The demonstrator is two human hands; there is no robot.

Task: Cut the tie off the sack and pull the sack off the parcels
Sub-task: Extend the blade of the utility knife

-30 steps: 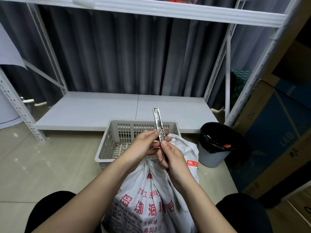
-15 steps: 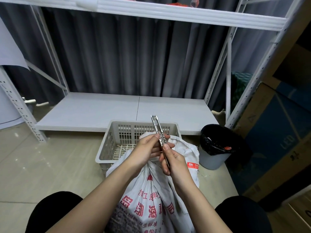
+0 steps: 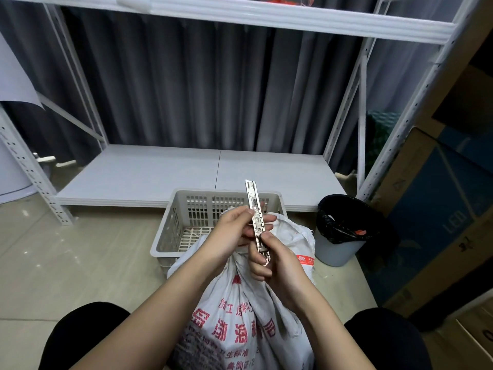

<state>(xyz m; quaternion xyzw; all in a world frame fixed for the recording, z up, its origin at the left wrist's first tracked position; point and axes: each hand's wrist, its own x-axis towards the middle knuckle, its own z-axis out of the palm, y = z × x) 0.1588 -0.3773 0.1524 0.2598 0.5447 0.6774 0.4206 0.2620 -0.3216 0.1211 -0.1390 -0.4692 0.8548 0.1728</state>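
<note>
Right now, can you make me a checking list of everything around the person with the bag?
Surface: shiny tiled floor; sack stands between the knees.
Job's things: white sack with red print, neck bunched; tie hidden by hands; metal cutter held upright above it.
Clutter: slotted plastic basket behind the sack; bin with black liner to the right.
Hands: left hand pinches the cutter's middle; right hand grips its lower end.
Cables: nothing seen.
Surroundings: white metal shelving, grey curtain, cardboard boxes on the right.
</note>
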